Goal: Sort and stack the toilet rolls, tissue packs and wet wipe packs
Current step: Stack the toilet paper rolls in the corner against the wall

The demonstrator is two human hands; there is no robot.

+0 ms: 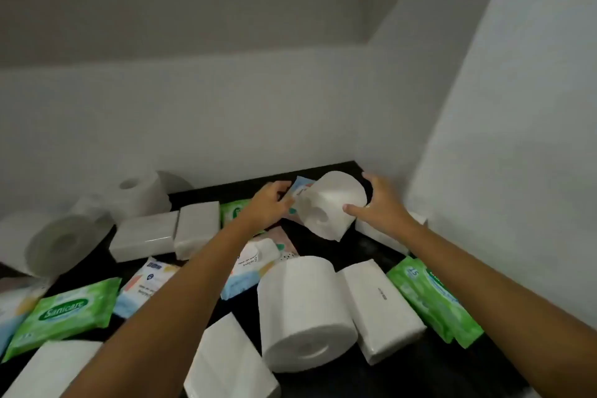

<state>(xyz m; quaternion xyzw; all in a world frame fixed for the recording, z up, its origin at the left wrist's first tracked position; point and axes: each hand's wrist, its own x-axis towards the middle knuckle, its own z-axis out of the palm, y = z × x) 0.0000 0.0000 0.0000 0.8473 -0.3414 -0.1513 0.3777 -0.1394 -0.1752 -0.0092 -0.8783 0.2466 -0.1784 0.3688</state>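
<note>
White paper: a toilet roll (332,203) is seen at the far right corner of the dark desk (361,250), close to the wall corner (381,139), and appears raised off the surface.
Right hand: the right hand (384,207) is wrapped on the roll's right side, thumb on the near face, fingers (368,176) curled over the far edge.
Left hand: the left hand (268,207) is set at the roll's left end, over a patterned pack (302,186); its fingers are bent, but whether the roll, the pack or nothing is gripped cannot be told.
Roll from fingers: the roll lies between the two hands, left of the right hand's fingers and right of the left hand's.
Nearer hand: the right hand is judged to carry the hold.
Long axis: the axis is tilted, from low and near-left to high and far-right.
Pointing: the end with the core hole is turned toward the person and slightly down; a loose flap hangs at the bottom.
Stacking need: the axis probably has to be turned upright or level before the roll is set with others.
Likely target: other rolls (142,194) are gathered well apart, at the back left.
Nearby: a larger roll (303,310) and a tissue pack (384,307) lie in front.
</note>
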